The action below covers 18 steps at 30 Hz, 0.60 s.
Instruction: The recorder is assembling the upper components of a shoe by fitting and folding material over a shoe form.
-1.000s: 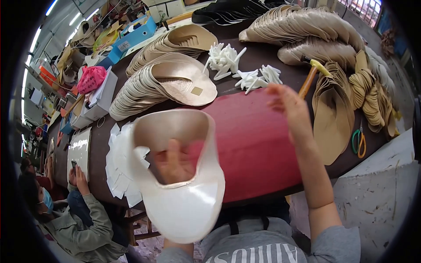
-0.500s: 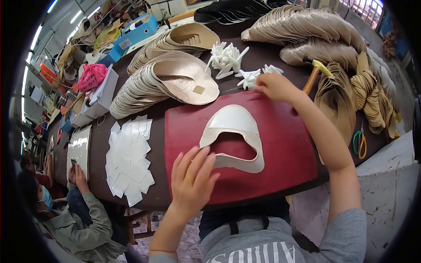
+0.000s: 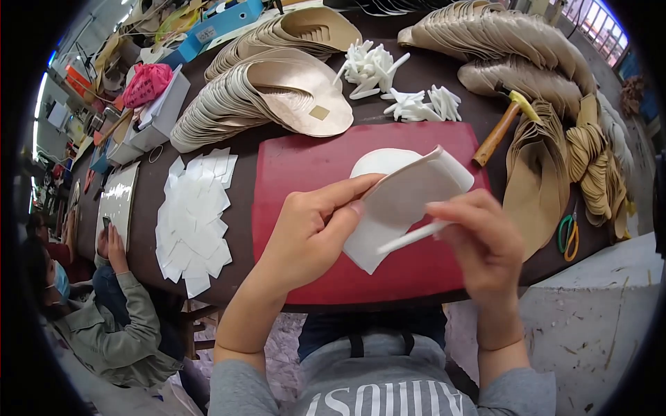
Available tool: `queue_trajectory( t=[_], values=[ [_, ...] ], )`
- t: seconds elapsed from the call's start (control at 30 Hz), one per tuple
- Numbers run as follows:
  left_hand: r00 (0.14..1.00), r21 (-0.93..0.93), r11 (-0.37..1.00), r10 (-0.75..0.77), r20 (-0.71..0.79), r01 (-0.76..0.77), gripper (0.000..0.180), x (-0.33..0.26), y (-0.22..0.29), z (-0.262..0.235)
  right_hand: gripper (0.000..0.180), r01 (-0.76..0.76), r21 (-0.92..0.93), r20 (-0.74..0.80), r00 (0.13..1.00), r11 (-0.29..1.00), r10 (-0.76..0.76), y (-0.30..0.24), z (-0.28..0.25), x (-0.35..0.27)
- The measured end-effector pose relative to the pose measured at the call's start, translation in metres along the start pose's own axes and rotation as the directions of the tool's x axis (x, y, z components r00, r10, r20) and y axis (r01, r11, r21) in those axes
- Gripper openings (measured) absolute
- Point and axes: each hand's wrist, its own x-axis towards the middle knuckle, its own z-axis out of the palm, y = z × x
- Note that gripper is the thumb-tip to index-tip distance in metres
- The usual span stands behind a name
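A cream shoe upper [image 3: 406, 191] is lifted and folded over above the red mat [image 3: 291, 156], its paler rounded end behind the raised part. My left hand [image 3: 322, 232] pinches the upper's left edge between thumb and fingers. Close to the right side of it, my right hand [image 3: 485, 243] grips a thin white strip [image 3: 411, 238] that points toward the left hand. Whether the strip's tip touches the upper I cannot tell. Beyond the mat lie piles of similar white strips [image 3: 416, 105].
Stacked shoe uppers [image 3: 229, 104] stand at the far left, beside white rectangular pieces [image 3: 194, 215]. A hammer [image 3: 496, 135], scissors [image 3: 569, 236] and tan stacked pieces [image 3: 534, 180] lie to the right. At the left sits a masked person [image 3: 118, 326] with a phone.
My right hand has come back from the strip pile with a white strip. My left hand has taken hold of the shoe upper, which lay flat, and raised it. The view has shifted slightly.
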Motion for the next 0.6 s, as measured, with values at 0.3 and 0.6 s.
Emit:
queue_trajectory(
  t=[0.3,0.6],
  values=[
    [0.986,-0.120,0.987,-0.090,0.137,0.107,0.042,0.004,0.006,0.016,0.020,0.023,-0.100,-0.056,0.998,0.995,-0.029,0.031,0.013,-0.008],
    [0.998,-0.069,0.997,-0.042,0.040,0.044,0.034,0.007,-0.003,0.028,0.019,0.065,-0.153,-0.110,0.991,0.986,-0.082,0.044,0.015,-0.007]
  ],
)
